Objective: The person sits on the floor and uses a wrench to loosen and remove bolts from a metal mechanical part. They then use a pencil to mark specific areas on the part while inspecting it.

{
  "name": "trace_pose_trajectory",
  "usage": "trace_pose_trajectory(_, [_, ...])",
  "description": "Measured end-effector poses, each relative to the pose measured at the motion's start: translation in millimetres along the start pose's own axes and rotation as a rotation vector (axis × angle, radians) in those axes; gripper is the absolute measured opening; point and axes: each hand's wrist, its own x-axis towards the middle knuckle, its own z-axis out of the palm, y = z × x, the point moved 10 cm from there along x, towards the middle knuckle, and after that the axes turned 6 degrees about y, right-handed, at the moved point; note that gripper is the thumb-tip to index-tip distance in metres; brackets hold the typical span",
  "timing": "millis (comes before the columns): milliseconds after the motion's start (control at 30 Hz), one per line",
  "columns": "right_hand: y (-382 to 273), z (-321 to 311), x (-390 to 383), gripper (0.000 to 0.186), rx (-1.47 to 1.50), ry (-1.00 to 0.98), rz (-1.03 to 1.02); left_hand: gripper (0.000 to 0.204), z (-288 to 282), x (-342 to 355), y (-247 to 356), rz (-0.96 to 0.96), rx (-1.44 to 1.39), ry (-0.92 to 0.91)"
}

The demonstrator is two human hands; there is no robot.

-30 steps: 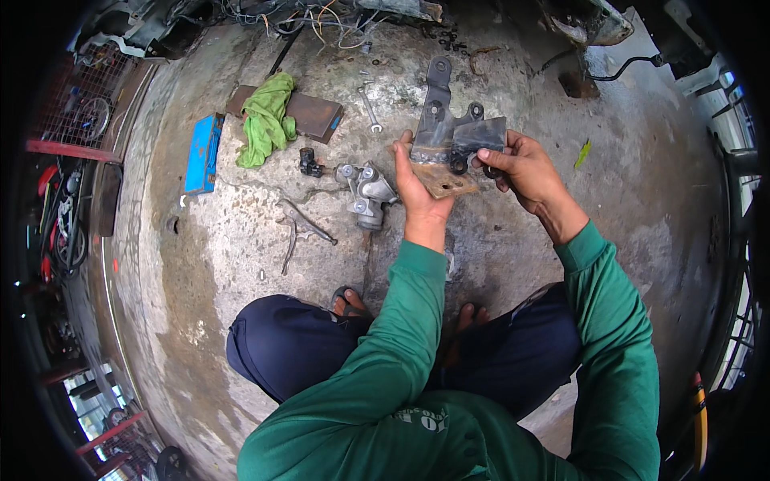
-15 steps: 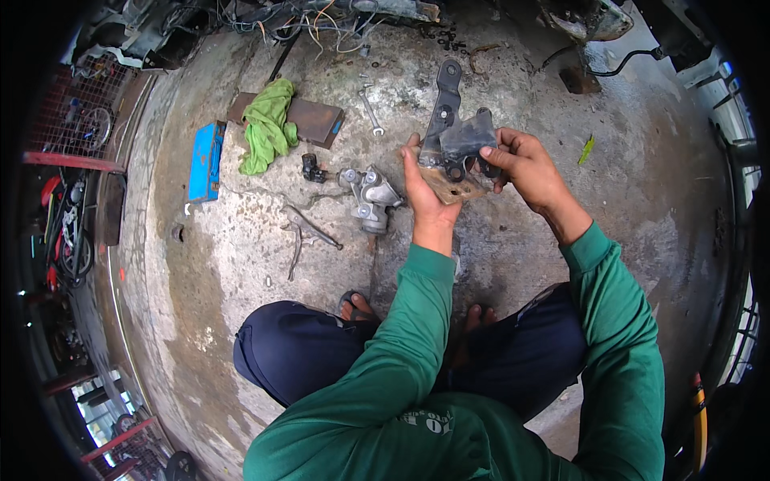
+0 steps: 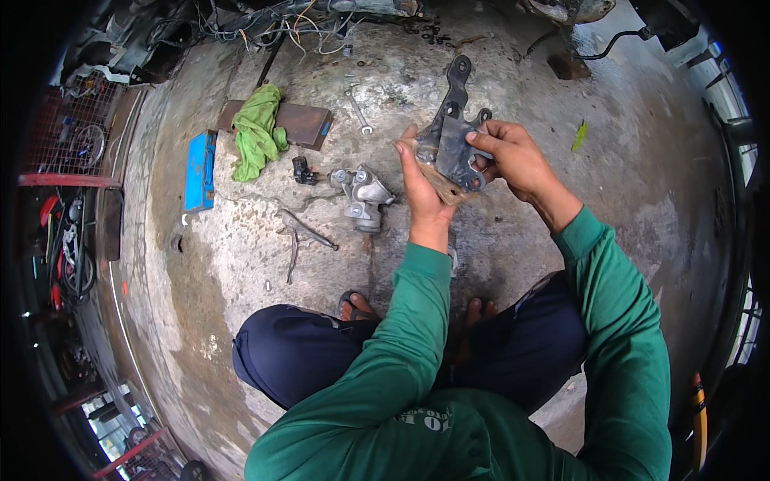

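Note:
Up above the floor, in front of my knees, I hold a long black metal bracket [image 3: 451, 93] with holes along its arm and a brown, dirty lower end. My left hand [image 3: 427, 196] is closed around that lower end from the left and below. Pinched between the thumb and fingers of my right hand [image 3: 513, 156] is a smaller dark metal plate [image 3: 457, 148] with a notched, holed edge. The plate overlaps the front of the bracket; whether the two are joined I cannot tell. Part of the bracket is hidden behind the plate.
On the concrete left of my hands lie a grey metal housing [image 3: 365, 192], a small black fitting [image 3: 303, 171], locking pliers [image 3: 305, 231] and a wrench [image 3: 358, 112]. Farther left are a green cloth [image 3: 258, 132] on a brown slab [image 3: 306, 124] and a blue case [image 3: 199, 172]. Loose wires [image 3: 309, 28] hang beyond.
The dark plate has turned in my right hand and sits more across the bracket's front. My right hand has shifted slightly up and left; my left hand keeps its hold.

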Motion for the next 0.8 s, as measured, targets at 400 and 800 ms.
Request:
trace_pose_trajectory(400, [-4.4,-1.3,-3.6,0.021,-0.036,-0.008,-0.001,0.076,-14.1,11.4,-9.9,0.005,0.006,0.022])
trace_pose_trajectory(800, [1.3,1.6,-2.7,0.021,-0.032,-0.087,0.002,0.073,-6.0,6.2,8.8,0.134,0.092,0.039])
